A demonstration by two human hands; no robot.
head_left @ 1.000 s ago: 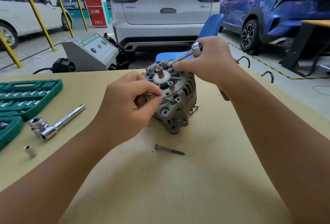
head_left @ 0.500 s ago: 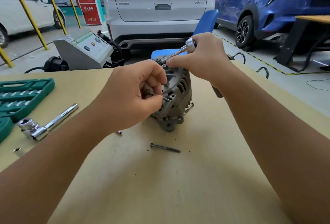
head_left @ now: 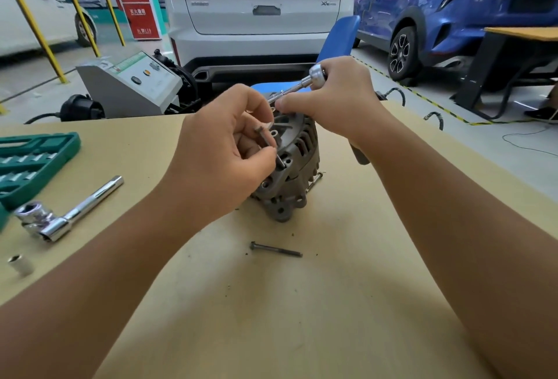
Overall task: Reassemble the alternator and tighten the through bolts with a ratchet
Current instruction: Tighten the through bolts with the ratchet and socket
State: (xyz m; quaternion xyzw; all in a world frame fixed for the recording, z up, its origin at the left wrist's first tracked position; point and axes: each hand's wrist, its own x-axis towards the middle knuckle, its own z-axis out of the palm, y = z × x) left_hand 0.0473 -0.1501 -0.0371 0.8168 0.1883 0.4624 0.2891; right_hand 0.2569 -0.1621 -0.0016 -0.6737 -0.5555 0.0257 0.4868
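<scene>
At the tan tabletop's (head_left: 302, 318) left edge a green plastic socket case (head_left: 33, 161), a chrome L-shaped wrench (head_left: 69, 215) and a small loose socket (head_left: 20, 264) are seen. A dark through bolt (head_left: 267, 146) is pinched by the left hand (head_left: 220, 164) against the ribbed grey cast alternator (head_left: 293, 179) mid-table — a spare bolt (head_left: 276, 249) lies nearer. A chrome ratchet (head_left: 314, 77) is gripped by the right hand (head_left: 341, 98).

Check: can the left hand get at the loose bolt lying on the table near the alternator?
Probably not yet: the loose bolt lies unobstructed near the alternator, but the left hand already pinches another bolt.
</scene>
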